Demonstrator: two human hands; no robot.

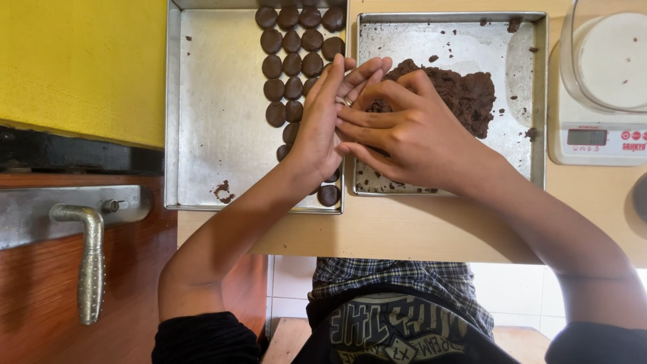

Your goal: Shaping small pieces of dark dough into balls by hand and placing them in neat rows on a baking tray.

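Note:
My left hand (322,125) and my right hand (411,131) are pressed together, palm to palm, over the gap between two metal trays. A bit of dark brown dough (379,106) shows between the fingers. The left tray (202,121) carries several flat round dark dough discs (291,47) in rows along its right side. In the right tray (519,74) lies a mound of dark brown dough (465,91), right behind my right hand. A ring sits on one left finger.
A white kitchen scale (596,131) with a clear bowl (610,54) stands at the right of the wooden table (431,232). At the left are a yellow surface (81,61) and a wooden door with a metal handle (87,259).

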